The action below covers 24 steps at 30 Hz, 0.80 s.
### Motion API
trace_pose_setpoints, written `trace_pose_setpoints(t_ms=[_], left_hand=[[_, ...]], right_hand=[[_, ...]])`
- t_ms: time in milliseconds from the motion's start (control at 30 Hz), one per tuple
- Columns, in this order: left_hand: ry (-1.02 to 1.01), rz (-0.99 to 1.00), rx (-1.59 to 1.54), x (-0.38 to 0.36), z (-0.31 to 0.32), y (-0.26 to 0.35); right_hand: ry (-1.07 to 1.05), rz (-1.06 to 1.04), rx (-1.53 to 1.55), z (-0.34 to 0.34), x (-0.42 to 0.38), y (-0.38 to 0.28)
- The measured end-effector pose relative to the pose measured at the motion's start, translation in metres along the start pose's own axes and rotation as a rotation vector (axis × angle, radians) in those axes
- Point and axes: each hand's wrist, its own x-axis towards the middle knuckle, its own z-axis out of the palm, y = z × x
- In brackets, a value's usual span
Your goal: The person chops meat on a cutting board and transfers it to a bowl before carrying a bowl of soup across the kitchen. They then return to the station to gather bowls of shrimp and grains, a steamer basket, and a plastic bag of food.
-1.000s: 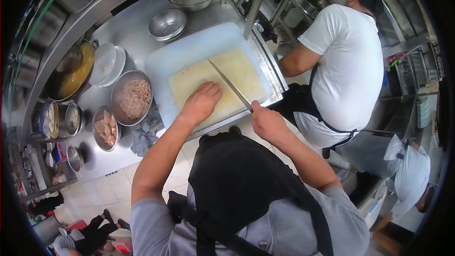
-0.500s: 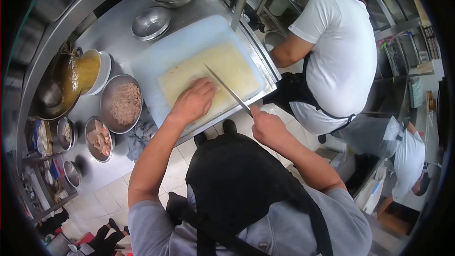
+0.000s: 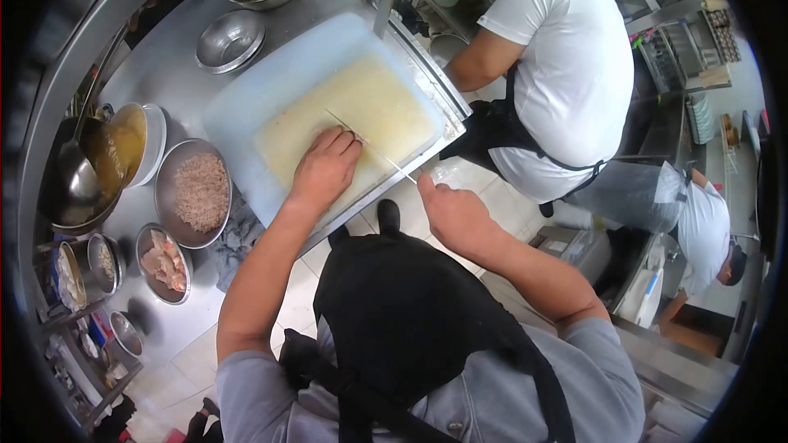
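My right hand (image 3: 456, 212) is closed round the handle of a long kitchen knife (image 3: 379, 153). Its blade reaches up and to the left over a yellowish cutting board (image 3: 386, 94). Beside the blade, on the board, rests my left hand (image 3: 327, 166) with curled fingers, the fingertips almost against the steel. Whatever lies under those fingers is hidden. The board sits on a larger bluish-white board or tray (image 3: 232, 115) at the table's edge.
Left of the boards stand a bowl of minced meat (image 3: 202, 197), a bowl of meat pieces (image 3: 163, 261) and a pan with a ladle (image 3: 80, 176). A grey cloth (image 3: 238, 238) lies nearby. Metal bowls (image 3: 231, 41) stand behind. A co-worker in white (image 3: 570, 74) is close on the right.
The view has shifted, so the table things sit further left. The knife blade now shows thinner, edge-on, closer to my left fingertips. My left fingers are more curled.
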Motion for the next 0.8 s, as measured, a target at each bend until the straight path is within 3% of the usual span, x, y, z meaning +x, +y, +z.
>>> trace_pose_setpoints(t_ms=[300, 467, 667, 800], left_hand=[[0.031, -0.039, 0.016, -0.001, 0.003, 0.003], [0.065, -0.047, 0.010, -0.002, 0.002, 0.004], [0.080, -0.071, 0.016, -0.005, 0.003, 0.004], [0.076, -0.068, -0.013, -0.003, 0.001, 0.006]], right_hand=[[-0.020, -0.046, 0.093, 0.018, 0.033, 0.016], [-0.019, -0.068, 0.057, -0.011, 0.027, 0.008], [-0.185, 0.023, 0.000, 0.002, 0.019, 0.009], [-0.071, -0.047, 0.051, 0.009, 0.036, 0.009]])
